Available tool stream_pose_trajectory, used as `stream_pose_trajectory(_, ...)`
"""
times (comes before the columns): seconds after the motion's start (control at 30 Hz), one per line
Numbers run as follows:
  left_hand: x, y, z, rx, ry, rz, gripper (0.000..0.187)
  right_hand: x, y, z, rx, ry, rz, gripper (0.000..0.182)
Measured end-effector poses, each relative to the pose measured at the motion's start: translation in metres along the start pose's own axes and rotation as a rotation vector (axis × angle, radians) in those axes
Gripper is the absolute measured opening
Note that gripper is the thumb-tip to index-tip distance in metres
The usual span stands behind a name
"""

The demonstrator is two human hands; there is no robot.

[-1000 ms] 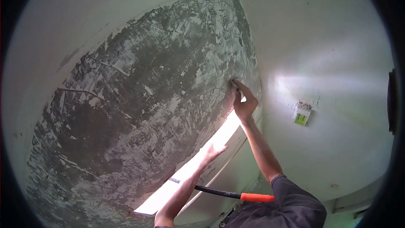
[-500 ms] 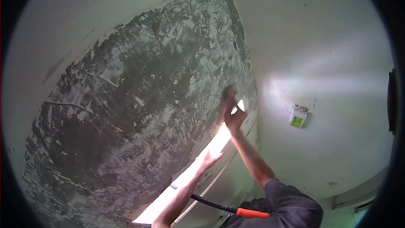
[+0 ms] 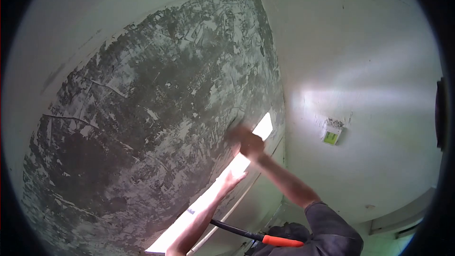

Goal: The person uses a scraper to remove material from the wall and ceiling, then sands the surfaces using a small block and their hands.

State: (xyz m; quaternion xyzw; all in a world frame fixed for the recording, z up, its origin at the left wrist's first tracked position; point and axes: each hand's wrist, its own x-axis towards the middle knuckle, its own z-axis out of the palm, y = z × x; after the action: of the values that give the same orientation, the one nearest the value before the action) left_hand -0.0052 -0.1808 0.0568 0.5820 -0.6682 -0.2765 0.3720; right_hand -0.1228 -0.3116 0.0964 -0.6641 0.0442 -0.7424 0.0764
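A long, flat white strip (image 3: 264, 127) runs slantwise along the lower right edge of the patchy grey wall. It is so bright that its surface detail is washed out. Partway along, my left hand (image 3: 231, 178) holds the strip, thumb showing at its lower edge and the fingers lost in the glare. Higher up, my right hand (image 3: 251, 143) is closed in a fist in front of the strip, blurred by motion. Something dark and smeared shows at its left side against the wall; I cannot make out what it is.
The grey wall (image 3: 156, 90) carries streaky white patches and cracks. To the right is a pale wall with a small box with a green face (image 3: 331, 136). A black tube with an orange end (image 3: 283, 241) lies across my chest. A thin pale pipe or cord (image 3: 227, 216) runs below the strip.
My right hand has moved down and left along the strip, uncovering more of its upper end. My left hand stays at about the same place on the strip. The view has shifted slightly.
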Motion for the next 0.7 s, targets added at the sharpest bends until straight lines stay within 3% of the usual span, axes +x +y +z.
stream_pose_trajectory(0.07, 0.003, 0.011, -0.009, 0.097, -0.174, -0.309, 0.065, 0.060, 0.000, -0.039, -0.207, -0.062, 0.877, 0.027)
stream_pose_trajectory(0.13, 0.001, 0.020, -0.009, 0.070, -0.127, -0.261, 0.067, 0.059, -0.026, -0.023, -0.370, -0.036, 0.881, 0.028)
stream_pose_trajectory(0.17, 0.000, -0.001, 0.001, -0.051, -0.018, -0.058, 0.067, 0.056, -0.039, -0.009, -0.532, 0.011, 0.872, 0.031)
stream_pose_trajectory(0.2, 0.003, -0.003, 0.002, -0.059, -0.013, -0.059, 0.067, 0.038, -0.061, 0.003, -0.356, 0.166, 0.463, 0.030)
stream_pose_trajectory(0.23, 0.006, -0.003, 0.001, -0.131, -0.030, 0.059, 0.069, 0.037, -0.058, -0.001, -0.354, 0.157, 0.459, 0.030)
stream_pose_trajectory(0.27, 0.008, -0.004, 0.000, -0.198, -0.048, 0.175, 0.071, 0.032, -0.051, -0.005, -0.211, 0.057, 0.282, 0.029)
stream_pose_trajectory(0.3, 0.002, -0.024, 0.005, -0.100, 0.014, 0.005, 0.069, 0.022, -0.044, -0.009, -0.069, -0.035, 0.115, 0.028)
stream_pose_trajectory(0.33, 0.000, -0.010, 0.004, -0.106, 0.009, -0.114, 0.066, 0.027, -0.019, -0.017, -0.157, 0.101, 0.144, 0.022)
stream_pose_trajectory(0.37, 0.001, -0.008, 0.002, -0.054, -0.008, -0.159, 0.065, 0.032, 0.002, -0.032, -0.384, 0.106, 0.442, 0.016)
stream_pose_trajectory(0.4, 0.001, -0.009, 0.001, -0.006, -0.025, -0.205, 0.065, 0.057, 0.018, -0.043, -0.571, 0.182, 0.567, 0.019)
stream_pose_trajectory(0.47, 0.000, -0.015, 0.003, -0.008, -0.038, -0.154, 0.066, 0.061, 0.008, -0.029, -0.504, 0.293, 0.498, 0.027)
stream_pose_trajectory(0.5, 0.004, -0.017, 0.000, 0.004, -0.046, -0.097, 0.068, 0.036, -0.005, -0.012, -0.601, 0.221, 0.422, 0.022)
stream_pose_trajectory(0.53, 0.008, -0.015, -0.002, 0.014, -0.043, -0.083, 0.068, 0.031, -0.047, -0.004, -0.382, 0.113, 0.511, 0.027)
stream_pose_trajectory(0.57, 0.006, -0.011, -0.001, -0.013, -0.001, 0.047, 0.069, 0.025, -0.062, -0.002, -0.246, -0.035, 0.202, 0.041)
stream_pose_trajectory(0.6, 0.005, -0.005, -0.001, -0.039, 0.034, 0.177, 0.069, 0.027, -0.045, -0.004, -0.248, -0.024, 0.199, 0.041)
stream_pose_trajectory(0.63, -0.001, 0.013, -0.003, 0.044, 0.016, -0.093, 0.068, 0.029, -0.016, -0.009, -0.217, 0.060, 0.167, 0.029)
stream_pose_trajectory(0.67, 0.001, 0.001, -0.002, 0.048, 0.010, -0.088, 0.068, 0.038, 0.007, -0.018, -0.186, 0.140, 0.131, 0.021)
stream_pose_trajectory(0.7, 0.005, -0.020, 0.001, 0.109, 0.013, -0.118, 0.067, 0.074, 0.002, -0.033, -0.237, 0.166, 0.675, 0.017)
